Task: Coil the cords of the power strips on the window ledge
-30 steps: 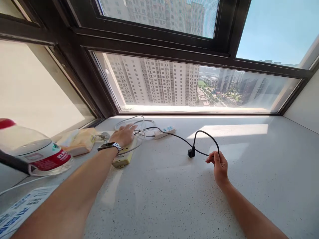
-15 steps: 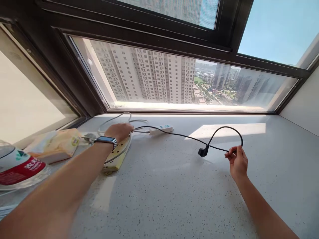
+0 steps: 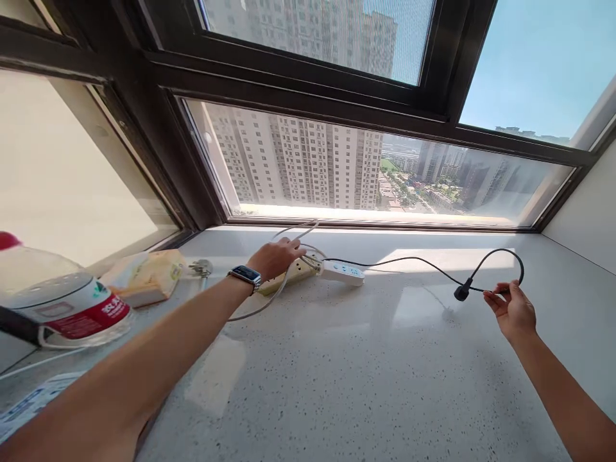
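My right hand pinches a black power cord at the right, its end bent into a loop. The black plug hangs from that loop just left of my fingers. My left hand, with a watch on the wrist, closes its fingers on a looped grey cord. Beneath this hand lies a yellowish power strip, partly hidden by it. A white power strip lies just to its right, and the black cord passes behind it.
On the left stand a large water bottle with a red label and a tissue pack. A grey plug lies beside the pack. The speckled white sill ends at the dark window frame.
Both hands have moved right, the right one carrying the black cord and plug. The yellowish strip has turned and shifted right, and the white strip lies farther right and nearer. The view has shifted too.
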Tool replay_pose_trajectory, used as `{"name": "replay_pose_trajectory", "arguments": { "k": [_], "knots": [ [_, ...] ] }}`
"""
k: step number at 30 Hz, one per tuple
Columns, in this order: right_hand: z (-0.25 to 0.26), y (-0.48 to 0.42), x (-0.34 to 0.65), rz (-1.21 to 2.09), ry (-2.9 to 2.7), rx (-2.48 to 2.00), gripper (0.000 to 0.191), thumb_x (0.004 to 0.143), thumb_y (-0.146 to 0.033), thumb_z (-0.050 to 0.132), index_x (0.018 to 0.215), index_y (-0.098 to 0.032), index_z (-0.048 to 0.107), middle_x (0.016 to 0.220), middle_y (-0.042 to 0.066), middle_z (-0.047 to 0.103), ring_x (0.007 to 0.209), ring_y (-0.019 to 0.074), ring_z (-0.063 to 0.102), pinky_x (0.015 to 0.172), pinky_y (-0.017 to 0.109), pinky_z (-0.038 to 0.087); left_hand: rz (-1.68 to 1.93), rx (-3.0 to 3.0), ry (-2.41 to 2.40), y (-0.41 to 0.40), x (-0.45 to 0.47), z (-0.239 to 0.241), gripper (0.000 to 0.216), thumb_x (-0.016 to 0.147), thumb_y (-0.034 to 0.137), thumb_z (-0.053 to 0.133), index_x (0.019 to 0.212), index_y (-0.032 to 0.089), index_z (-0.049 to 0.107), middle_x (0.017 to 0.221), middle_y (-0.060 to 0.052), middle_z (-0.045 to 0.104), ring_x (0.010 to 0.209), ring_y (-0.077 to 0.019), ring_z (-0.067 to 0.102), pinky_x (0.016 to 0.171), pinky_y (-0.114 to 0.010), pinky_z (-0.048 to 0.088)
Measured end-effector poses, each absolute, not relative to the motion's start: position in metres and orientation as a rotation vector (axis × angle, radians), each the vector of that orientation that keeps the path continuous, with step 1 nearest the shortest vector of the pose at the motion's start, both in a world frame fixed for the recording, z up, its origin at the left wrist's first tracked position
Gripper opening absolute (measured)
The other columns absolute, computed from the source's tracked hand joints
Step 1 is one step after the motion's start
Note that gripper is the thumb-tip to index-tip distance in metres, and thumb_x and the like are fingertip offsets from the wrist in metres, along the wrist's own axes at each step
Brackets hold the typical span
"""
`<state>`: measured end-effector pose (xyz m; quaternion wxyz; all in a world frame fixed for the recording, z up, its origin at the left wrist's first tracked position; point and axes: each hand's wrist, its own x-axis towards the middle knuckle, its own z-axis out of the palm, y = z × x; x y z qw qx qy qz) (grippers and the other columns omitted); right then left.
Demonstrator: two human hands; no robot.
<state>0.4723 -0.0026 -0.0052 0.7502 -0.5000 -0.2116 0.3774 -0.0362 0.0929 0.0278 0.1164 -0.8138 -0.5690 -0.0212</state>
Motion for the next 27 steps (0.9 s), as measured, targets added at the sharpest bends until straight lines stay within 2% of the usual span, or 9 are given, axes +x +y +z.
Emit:
{"name": "replay_pose_trajectory", "arguments": {
  "k": [4,6,8,10,13,17,21,23,27],
  "knots": [
    [-0.028,-0.011,0.437,0.942,-0.624,-0.997,0.047,0.062,-0.058,0.077,0.071,-0.016,0.06,0.062,-0.003,0.057,0.058,0.0147,0.064,0.058,0.027,0.057,0.043,-2.531,-1.554,0.085,-0.029,0.02,0.016,0.087,0.015,0.047,0.094,0.017,0.061,0.102,-0.01,0.058,0.089,-0.0229,0.057,0.063,-0.028,0.047],
    [-0.032,-0.01,0.426,0.966,-0.657,-0.975,0.049,0.058,-0.061,0.078,0.07,-0.016,0.06,0.062,-0.003,0.057,0.058,0.0147,0.064,0.058,0.027,0.056,0.099,-2.569,-1.517,0.081,-0.027,0.011,0.009,0.084,0.019,0.055,0.091,0.018,0.061,0.101,-0.009,0.059,0.092,-0.0235,0.057,0.064,-0.027,0.047],
    [-0.029,-0.007,0.426,0.966,-0.63,-0.961,0.046,0.062,-0.059,0.076,0.068,-0.017,0.058,0.062,-0.003,0.056,0.058,0.0141,0.063,0.057,0.027,0.055,0.148,-2.542,-1.503,0.079,-0.028,0.001,0.007,0.083,0.02,0.057,0.088,0.017,0.062,0.098,-0.01,0.06,0.093,-0.025,0.057,0.065,-0.028,0.048],
    [-0.02,-0.004,0.438,0.93,-0.526,-0.951,0.041,0.074,-0.054,0.069,0.063,-0.018,0.054,0.058,-0.003,0.051,0.054,0.0116,0.058,0.053,0.026,0.051,0.171,-2.473,-1.5,0.08,-0.032,-0.009,0.011,0.086,0.018,0.052,0.085,0.016,0.063,0.094,-0.012,0.061,0.092,-0.0268,0.058,0.066,-0.031,0.049],
    [-0.004,-0.006,0.476,0.811,-0.332,-0.93,0.043,0.09,-0.043,0.051,0.056,-0.019,0.041,0.05,-0.005,0.038,0.042,0.0079,0.043,0.044,0.024,0.04,0.15,-2.365,-1.517,0.084,-0.042,-0.018,0.02,0.088,0.015,0.046,0.083,0.013,0.066,0.094,-0.017,0.062,0.094,-0.0316,0.058,0.068,-0.038,0.05],
    [0.018,-0.021,0.543,0.621,-0.383,-0.973,0.045,0.096,-0.034,0.037,0.053,-0.02,0.036,0.05,-0.004,0.031,0.04,0.008,0.033,0.044,0.029,0.028,0.104,-2.296,-1.53,0.096,-0.048,-0.024,0.026,0.086,0.008,0.042,0.084,0.011,0.067,0.098,-0.021,0.062,0.097,-0.0342,0.057,0.073,-0.044,0.05],
    [0.048,-0.028,0.585,0.499,-0.423,-1.032,0.055,0.099,-0.033,0.018,0.048,-0.02,0.033,0.051,-0.003,0.027,0.041,0.0082,0.031,0.045,0.033,0.022,0.086,-2.325,-1.473,0.113,-0.036,-0.031,0.029,0.088,0.008,0.039,0.085,0.012,0.068,0.098,-0.021,0.064,0.099,-0.0328,0.058,0.074,-0.041,0.05],
    [0.066,-0.025,0.586,0.451,-0.468,-1.031,0.057,0.1,-0.032,0.016,0.047,-0.02,0.034,0.053,-0.003,0.028,0.043,0.0086,0.032,0.046,0.033,0.023,0.093,-2.376,-1.425,0.12,-0.025,-0.032,0.026,0.089,0.013,0.042,0.084,0.013,0.068,0.094,-0.018,0.065,0.097,-0.0311,0.058,0.073,-0.038,0.049],
    [0.094,-0.014,0.555,0.457,-0.606,-0.987,0.052,0.1,-0.027,0.018,0.052,-0.02,0.038,0.06,-0.003,0.03,0.048,0.0092,0.033,0.05,0.033,0.027,0.123,-2.511,-1.282,0.12,-0.005,-0.029,0.026,0.091,0.036,0.049,0.091,0.018,0.068,0.09,-0.013,0.068,0.093,-0.0286,0.059,0.07,-0.035,0.048]
  ]
}}
